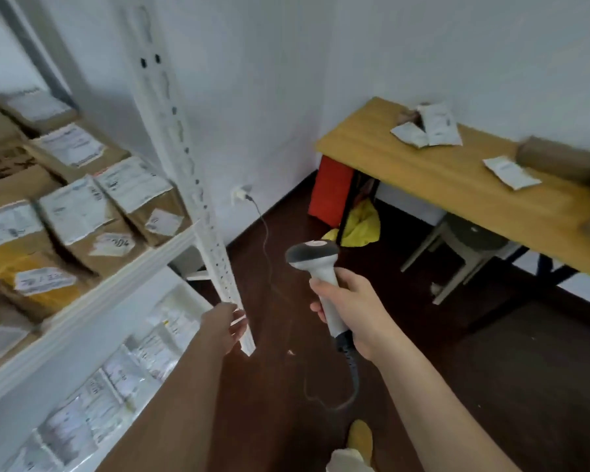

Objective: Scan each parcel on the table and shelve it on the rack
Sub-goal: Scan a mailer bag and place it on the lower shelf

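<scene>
Parcels point(426, 129) are still waiting on the worktop point(450, 185); your right hand point(351, 315) is gripping the scanner point(315, 267), your left hand point(227, 327) hanging relaxed beside the well-stocked rack point(184, 158).

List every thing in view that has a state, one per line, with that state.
Scanner: gripped by the handle, head up, cable hanging.
Right hand: curled round the scanner handle.
Left hand: fingers at the rack upright, holding no parcel.
Rack: both visible shelves loaded with labelled parcels.
Table: parcels still lying on it.
White parcels: lying flat on the table, unshelved.
Wall plug: plugged in.
</scene>
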A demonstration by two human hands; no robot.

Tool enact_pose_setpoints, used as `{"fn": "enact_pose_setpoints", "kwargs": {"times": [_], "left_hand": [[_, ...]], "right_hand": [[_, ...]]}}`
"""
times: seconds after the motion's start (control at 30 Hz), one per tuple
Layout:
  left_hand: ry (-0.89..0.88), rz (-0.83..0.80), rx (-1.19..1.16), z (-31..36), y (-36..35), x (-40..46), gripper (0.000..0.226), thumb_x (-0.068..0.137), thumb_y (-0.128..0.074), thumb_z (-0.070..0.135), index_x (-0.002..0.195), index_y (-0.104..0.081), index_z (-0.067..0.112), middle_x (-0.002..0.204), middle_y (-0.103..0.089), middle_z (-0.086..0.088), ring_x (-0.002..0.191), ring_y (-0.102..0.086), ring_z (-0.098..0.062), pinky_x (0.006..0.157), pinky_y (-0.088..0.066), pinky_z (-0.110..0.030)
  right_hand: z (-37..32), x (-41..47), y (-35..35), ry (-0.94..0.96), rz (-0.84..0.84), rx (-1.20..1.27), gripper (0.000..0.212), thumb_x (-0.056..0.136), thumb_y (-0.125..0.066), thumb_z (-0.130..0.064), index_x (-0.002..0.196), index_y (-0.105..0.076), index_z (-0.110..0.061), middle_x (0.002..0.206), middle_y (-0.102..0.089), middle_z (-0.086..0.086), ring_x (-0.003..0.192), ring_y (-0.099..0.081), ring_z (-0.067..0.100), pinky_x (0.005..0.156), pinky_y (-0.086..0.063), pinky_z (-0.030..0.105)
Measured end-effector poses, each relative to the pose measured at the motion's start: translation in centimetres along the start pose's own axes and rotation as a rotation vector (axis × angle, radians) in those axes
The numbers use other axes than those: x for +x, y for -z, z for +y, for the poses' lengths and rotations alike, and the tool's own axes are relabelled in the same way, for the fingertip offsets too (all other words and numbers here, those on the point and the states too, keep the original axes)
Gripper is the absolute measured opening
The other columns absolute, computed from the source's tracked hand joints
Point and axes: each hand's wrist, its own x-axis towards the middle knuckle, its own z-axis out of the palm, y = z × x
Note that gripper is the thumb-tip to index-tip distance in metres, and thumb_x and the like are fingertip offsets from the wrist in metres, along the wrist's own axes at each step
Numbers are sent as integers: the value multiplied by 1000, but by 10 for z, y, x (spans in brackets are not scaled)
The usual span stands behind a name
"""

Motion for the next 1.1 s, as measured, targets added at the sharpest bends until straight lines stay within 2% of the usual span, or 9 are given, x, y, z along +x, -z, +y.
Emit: {"fn": "enact_pose_setpoints", "kwargs": {"times": [0.17, 0.3, 0.43, 0.57, 0.73, 0.87, 0.97, 1.03, 1.1], "left_hand": [[-54, -132, 175, 4, -206, 0, 14, 98, -47, 7, 109, -54, 6, 82, -59, -9, 67, -55, -20, 62, -48, -30], [-22, -331, 274, -13, -347, -24, 16, 98, -48, 7, 111, -57, 4, 89, -63, -11, 76, -61, -23, 78, -50, -35], [-9, -421, 405, -20, -442, -35, 15, 99, -48, 7, 109, -58, 5, 92, -64, -10, 79, -62, -25, 82, -49, -36], [-7, -367, 528, -18, -512, -12, 20, 100, -45, 8, 115, -57, 3, 93, -64, -11, 79, -61, -25, 84, -50, -36], [-1, -295, 633, -13, -603, 42, 27, 101, -45, 12, 123, -56, 2, 97, -63, -12, 74, -58, -22, 80, -50, -34], [4, -338, 707, -8, -703, 64, 31, 102, -40, 13, 128, -53, 3, 86, -59, -10, 70, -55, -21, 63, -49, -30], [-39, -454, 819, -6, -781, 54, 31, 102, -42, 12, 131, -50, 3, 90, -59, -9, 68, -54, -19, 55, -46, -27], [-101, -510, 907, -6, -826, 47, 30, 102, -43, 10, 130, -49, 2, 95, -61, -9, 69, -56, -18, 58, -47, -25], [-178, -578, 1029, -13, -863, 43, 30, 101, -42, 9, 129, -50, 2, 109, -62, -11, 79, -58, -20, 67, -49, -28]], "right_hand": [[-46, 38, 156, 135, 151, 99, 14, 95, -65, -16, 105, -64, -26, 88, -64, -1, 66, -65, 6, 64, -55, 21], [-74, 59, 263, 161, 307, 157, 19, 96, -63, -20, 115, -63, -21, 90, -63, 2, 70, -65, 9, 66, -54, 24], [-92, 84, 340, 174, 425, 258, 12, 96, -64, -21, 107, -64, -24, 88, -62, 3, 69, -66, 10, 66, -53, 25], [-98, 118, 402, 171, 487, 325, 21, 96, -64, -23, 116, -63, -20, 91, -62, 6, 67, -66, 10, 62, -52, 22], [-110, 176, 470, 136, 592, 367, 30, 94, -66, -26, 123, -62, -17, 94, -62, 2, 73, -68, 12, 65, -53, 24], [-136, 221, 526, 131, 677, 383, 28, 94, -67, -25, 120, -64, -15, 97, -64, 3, 72, -69, 12, 61, -53, 23], [-158, 242, 566, 154, 750, 399, 23, 93, -67, -25, 115, -66, -16, 99, -67, 5, 71, -69, 12, 61, -53, 24], [-167, 254, 591, 152, 789, 404, 22, 93, -67, -25, 114, -66, -17, 102, -68, 5, 72, -69, 14, 62, -53, 25], [-172, 267, 614, 142, 813, 414, 19, 93, -67, -25, 111, -67, -17, 101, -69, 4, 72, -69, 14, 62, -54, 26]]}}
